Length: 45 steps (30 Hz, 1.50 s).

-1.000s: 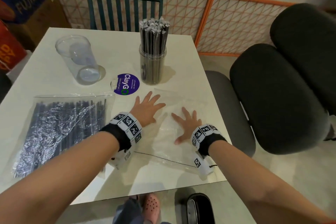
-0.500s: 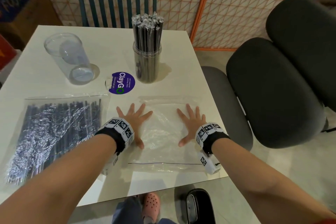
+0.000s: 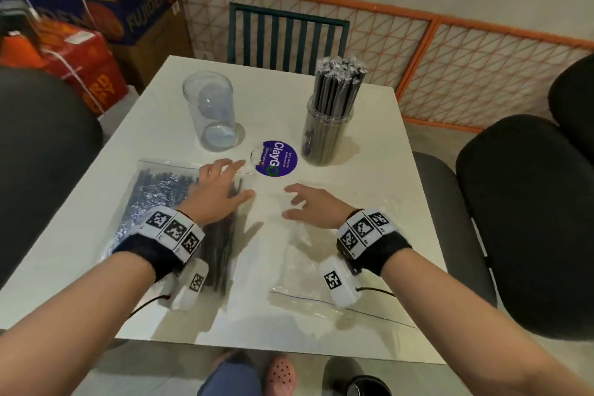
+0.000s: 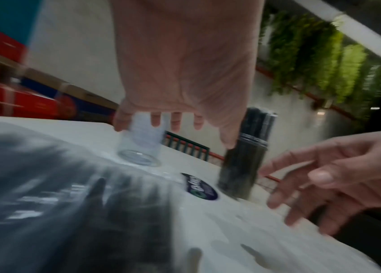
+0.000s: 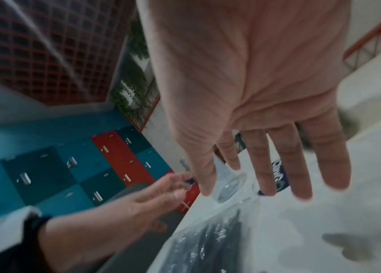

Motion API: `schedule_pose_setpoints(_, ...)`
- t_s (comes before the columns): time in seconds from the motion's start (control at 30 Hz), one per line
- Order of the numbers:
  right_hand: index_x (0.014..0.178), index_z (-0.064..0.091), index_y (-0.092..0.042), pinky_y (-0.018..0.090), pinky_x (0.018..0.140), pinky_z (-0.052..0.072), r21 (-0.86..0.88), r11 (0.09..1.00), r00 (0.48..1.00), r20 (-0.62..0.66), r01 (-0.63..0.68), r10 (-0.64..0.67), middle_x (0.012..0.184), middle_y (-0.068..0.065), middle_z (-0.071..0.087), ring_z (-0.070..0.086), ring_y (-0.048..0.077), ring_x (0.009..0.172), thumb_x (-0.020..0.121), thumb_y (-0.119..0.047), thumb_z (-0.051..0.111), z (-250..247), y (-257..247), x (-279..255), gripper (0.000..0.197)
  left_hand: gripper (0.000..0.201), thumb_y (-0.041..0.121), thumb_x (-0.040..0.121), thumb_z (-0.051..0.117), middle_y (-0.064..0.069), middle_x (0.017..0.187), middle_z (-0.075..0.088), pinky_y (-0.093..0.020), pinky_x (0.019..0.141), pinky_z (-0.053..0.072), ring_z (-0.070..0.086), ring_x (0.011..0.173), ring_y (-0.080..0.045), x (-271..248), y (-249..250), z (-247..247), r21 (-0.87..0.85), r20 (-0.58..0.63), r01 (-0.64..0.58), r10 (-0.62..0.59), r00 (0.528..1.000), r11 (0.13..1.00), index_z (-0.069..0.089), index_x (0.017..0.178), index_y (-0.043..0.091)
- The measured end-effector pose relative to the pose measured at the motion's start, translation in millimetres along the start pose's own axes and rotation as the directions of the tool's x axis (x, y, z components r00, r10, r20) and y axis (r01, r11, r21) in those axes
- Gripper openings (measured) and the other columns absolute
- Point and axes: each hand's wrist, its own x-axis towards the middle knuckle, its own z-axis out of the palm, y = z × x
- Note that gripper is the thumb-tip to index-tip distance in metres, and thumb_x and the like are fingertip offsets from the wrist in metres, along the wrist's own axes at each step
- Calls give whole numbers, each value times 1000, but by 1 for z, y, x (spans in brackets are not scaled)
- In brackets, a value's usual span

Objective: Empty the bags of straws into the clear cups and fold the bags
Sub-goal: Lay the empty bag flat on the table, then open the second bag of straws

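Plastic full bag point(image 3: 167, 209) of dark straws is lying by the counter's point(image 3: 369, 190) left edge, long axis running from near edge to far edge. The left hand point(image 3: 217, 194) is hovering over its right side, fingers point(image 4: 176, 122) released and spread, clearly the nearer hand. The right hand point(image 3: 316, 206) is hanging relaxed over the flat empty bag point(image 3: 308, 270). Half a second ago both palms were pressing that empty bag; now they are shifting left. Beyond, the empty cup point(image 3: 210, 109) is waiting near the far-left corner.

A full bag of dark straws point(image 3: 167, 212) is lying flat beside an emptied clear bag point(image 3: 308, 267), behind them standing one empty cup point(image 3: 210, 112) and one straw-filled cup point(image 3: 326, 135).
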Motion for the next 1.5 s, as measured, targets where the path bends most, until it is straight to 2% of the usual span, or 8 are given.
schedule_pose_setpoints(0.17,146,18,-14,28,57,47,290,940,982,112,-181,154,126,13,51,59,19,68,91,-39,55,47,-46,56,70,74,44,85,59,-21,144,28,-56,105,30,26,132,-42,-28,-98,-14,14,-30,500,-499,866,866,24,145,16)
schedule_pose_setpoints(0.3,139,26,-1,39,71,55,312,906,956,25,-286,293,129,19,51,64,30,93,84,-44,64,83,-61,89,79,85,50,81,62,-26,137,37,-47,102,34,39,123,-43,-56,-138,-11,-56,-10,640,-641,767,767,26,140,2)
schedule_pose_setpoints(0.6,69,42,-9,27,48,32,439,846,948,46,-303,315,64,7,47,43,17,53,78,-11,72,91,-101,108,31,48,17,85,66,-22,124,55,-32,89,40,54,112,-33,-52,-176,-20,-293,272,587,-523,808,754,45,123,-3)
schedule_pose_setpoints(0.77,87,45,-15,32,67,42,565,792,970,73,-232,232,79,6,52,51,18,77,81,-3,64,65,-129,95,23,54,21,85,66,-17,131,52,-36,102,36,49,120,-30,-43,-188,-47,-348,284,550,-473,834,759,43,128,-1)
schedule_pose_setpoints(1.03,96,52,-21,39,87,52,565,815,983,-183,127,-26,92,-2,62,63,21,90,84,0,62,21,-162,72,26,72,19,84,66,-17,137,32,-33,101,36,37,125,-31,-25,-125,-128,-577,-253,243,-453,855,780,25,142,7)
schedule_pose_setpoints(1.13,90,53,-25,39,93,50,469,856,958,-271,216,-93,90,-6,61,62,20,95,85,-4,62,19,-168,69,23,38,25,89,58,-8,115,49,-25,89,40,46,106,-19,-28,-75,-157,-500,-509,-54,-243,826,865,47,123,12)
schedule_pose_setpoints(1.27,84,56,-24,17,73,46,407,856,910,-382,320,-158,77,-13,59,58,4,74,83,4,61,38,-171,66,28,44,47,94,40,-4,64,61,-22,49,48,61,61,-18,-31,-18,-177,-787,-39,89,-193,980,611,61,79,12)
schedule_pose_setpoints(1.5,94,62,-16,3,58,37,276,875,826,-524,398,-210,71,-19,56,56,-17,63,86,-1,57,62,-156,64,18,42,41,95,42,-2,54,59,-18,44,47,59,41,-11,-31,-11,-169,-800,297,351,-187,936,487,60,74,9)
